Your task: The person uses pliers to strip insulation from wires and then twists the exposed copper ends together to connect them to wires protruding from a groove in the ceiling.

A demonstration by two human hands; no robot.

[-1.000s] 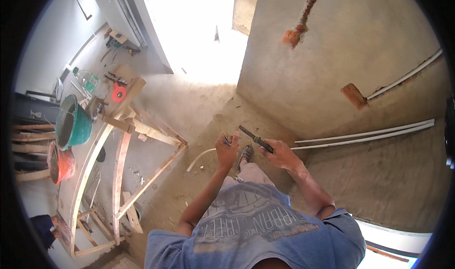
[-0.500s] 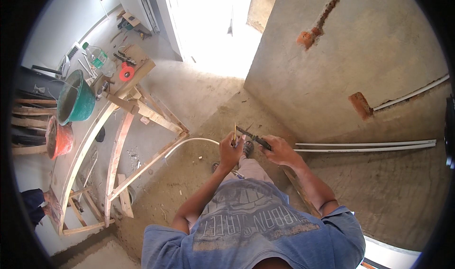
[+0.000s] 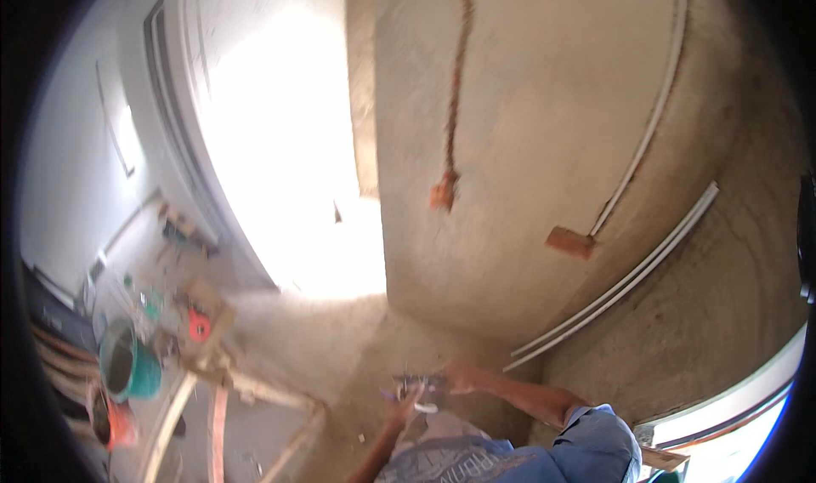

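My left hand and my right hand are close together at chest level, low in the picture and blurred by motion. My right fingers are closed on a dark, long tool, which lies roughly level across the top of my left hand. My left fingers are bent round something small at that tool; its shape is smeared and I cannot make it out. Just below them shows a short pale curved piece, perhaps conduit; whether I hold it is unclear.
A wooden frame with a green bucket, orange bucket and red round item is at left. A bright doorway is ahead. Two white pipes lean along the chased wall at right.
The view has tilted up toward the wall and doorway, so my hands appear lower. The dark tool looks more level. The other person's hand at far left has left the picture.
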